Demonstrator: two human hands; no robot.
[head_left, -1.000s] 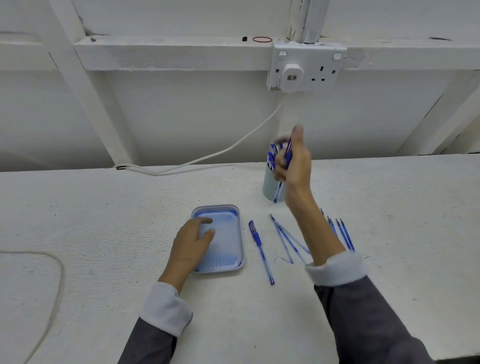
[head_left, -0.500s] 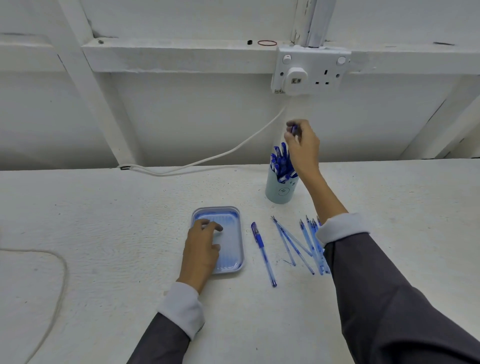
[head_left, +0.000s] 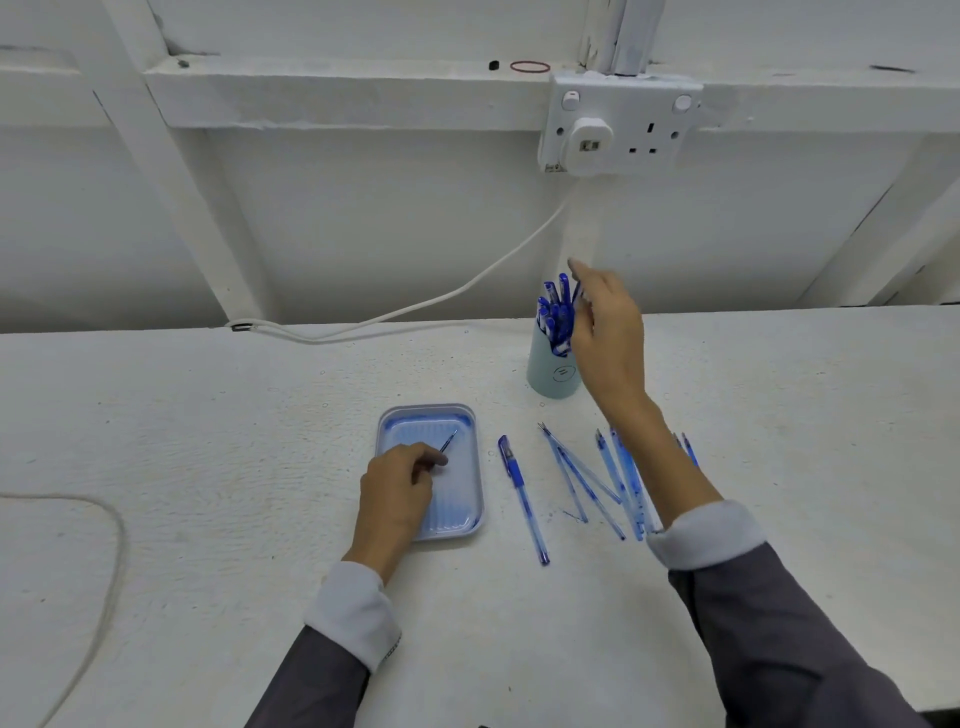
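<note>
A pale blue cup (head_left: 554, 375) full of blue capped pens (head_left: 555, 310) stands at the back of the white table. My right hand (head_left: 609, 332) hovers at the cup's right side, fingers loosely spread against the pens, index pointing up. A small blue tray (head_left: 465, 447) lies in front of me. Over its left half, my left hand (head_left: 399, 488) pinches a thin dark pen refill (head_left: 448, 441) whose tip points into the tray. One capped blue pen (head_left: 520, 496) lies right of the tray. Several clear blue pen barrels (head_left: 589, 480) are fanned out beyond it, partly under my right forearm.
A white cable (head_left: 415, 309) runs along the wall from a double socket (head_left: 621, 124) with a plug in it. A cord (head_left: 111, 561) loops on the table at the left. A red rubber band (head_left: 530, 66) lies on the ledge above.
My right hand carried a pen up over the cup and has now dropped beside it with fingers spread. My left hand shifted from resting on the tray to pinching the refill.
</note>
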